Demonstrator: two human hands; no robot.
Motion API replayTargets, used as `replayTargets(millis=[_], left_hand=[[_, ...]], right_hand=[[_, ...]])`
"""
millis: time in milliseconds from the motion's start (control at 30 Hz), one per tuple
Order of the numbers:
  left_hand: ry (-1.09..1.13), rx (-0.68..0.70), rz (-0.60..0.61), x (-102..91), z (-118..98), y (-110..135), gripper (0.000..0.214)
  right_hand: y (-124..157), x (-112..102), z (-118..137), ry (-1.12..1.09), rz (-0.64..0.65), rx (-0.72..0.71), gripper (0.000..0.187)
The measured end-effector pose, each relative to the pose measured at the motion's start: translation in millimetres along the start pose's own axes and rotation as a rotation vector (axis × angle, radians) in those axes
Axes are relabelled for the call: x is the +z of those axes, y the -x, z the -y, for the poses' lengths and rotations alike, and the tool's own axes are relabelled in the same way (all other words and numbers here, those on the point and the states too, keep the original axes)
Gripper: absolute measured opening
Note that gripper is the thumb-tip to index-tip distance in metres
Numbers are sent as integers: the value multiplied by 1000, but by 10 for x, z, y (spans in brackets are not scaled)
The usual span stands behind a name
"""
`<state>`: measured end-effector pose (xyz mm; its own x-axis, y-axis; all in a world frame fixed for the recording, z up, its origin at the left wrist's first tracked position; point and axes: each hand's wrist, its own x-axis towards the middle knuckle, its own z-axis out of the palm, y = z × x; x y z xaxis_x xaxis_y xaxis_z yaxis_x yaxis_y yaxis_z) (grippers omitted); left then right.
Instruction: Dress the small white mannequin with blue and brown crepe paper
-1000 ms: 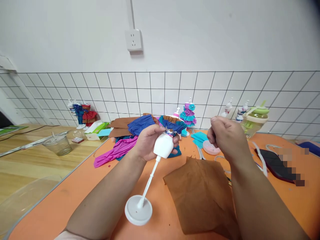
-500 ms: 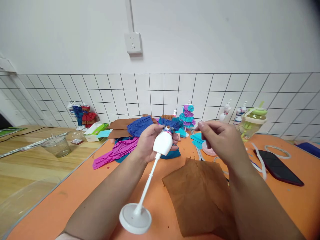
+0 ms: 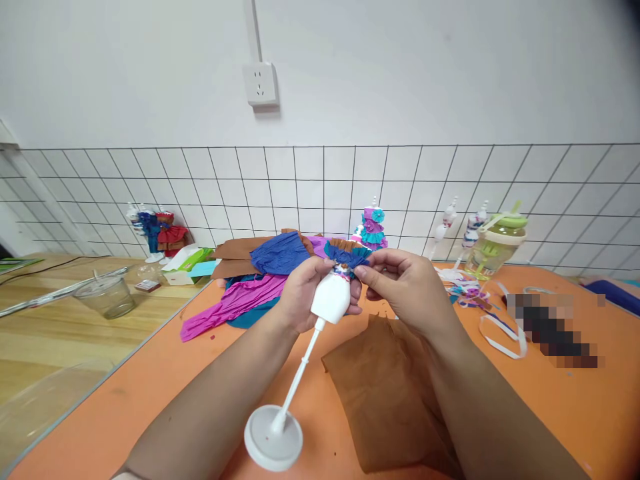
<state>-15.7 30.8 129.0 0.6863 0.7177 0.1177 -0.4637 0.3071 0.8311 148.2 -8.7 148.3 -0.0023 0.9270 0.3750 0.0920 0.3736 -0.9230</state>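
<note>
A small white toy dress form [image 3: 331, 299] lies tilted in my left hand [image 3: 301, 293], which is wrapped around its body from beneath. The form's thin rod and round base [image 3: 274, 437] point back toward me. Ruffled blue crepe paper [image 3: 345, 257], with brown and teal edges behind it, surrounds the far part of the form. My right hand [image 3: 400, 277] pinches the right edge of this blue ruffle between thumb and fingers. Below the hands, a creased sheet of brown crepe paper [image 3: 390, 400] rests on the orange tabletop [image 3: 200, 407].
Left of centre lie folded blue [image 3: 280, 253], brown and magenta crepe papers [image 3: 235, 307]. A dressed purple-and-teal form [image 3: 373, 227] stands behind. Farther right are a green-lidded bottle [image 3: 500, 243], paper scraps [image 3: 470, 293], a white ribbon [image 3: 503, 347] and a pixelated dark object [image 3: 555, 330]. A clear cup [image 3: 107, 297] stands left.
My right hand has moved left and now grips the ruffle's edge; before, it was raised apart from the form. The dress form has shifted slightly right in my left hand.
</note>
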Motion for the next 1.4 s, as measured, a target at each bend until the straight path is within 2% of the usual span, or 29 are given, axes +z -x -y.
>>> replayTargets(millis=[100,200,267,400,533,700,833,1000,1233,1400], left_hand=[[19,-42,19,-21,5,-3,34],[54,-56,48,-29,-10,6,35],[106,-74,77,-22,-35,19,35],[192,-91,106,-2,-88,46,34],[182,-58,87,3,-97,49,34],[156,-33,68,-5,-85,42,32],[146,-49,75,-26,-84,34,33],[108,-39,45,-52,-65,23,35],[117,-38,-11,-45,-96,15,38],[95,53,-59,-15,-103,20,38]], right_hand=[[16,-20,7,182,-34,-57,22],[23,-20,8,329,-83,-121,28],[22,-12,4,307,-76,-152,31],[33,17,-3,186,-115,-193,20],[72,61,-4,229,-173,-251,12],[89,97,-10,225,-222,-233,19],[93,104,-6,258,-212,-251,8],[100,123,18,263,-225,-180,12],[102,154,66,130,-107,-99,9],[95,195,36,60,-86,-43,9]])
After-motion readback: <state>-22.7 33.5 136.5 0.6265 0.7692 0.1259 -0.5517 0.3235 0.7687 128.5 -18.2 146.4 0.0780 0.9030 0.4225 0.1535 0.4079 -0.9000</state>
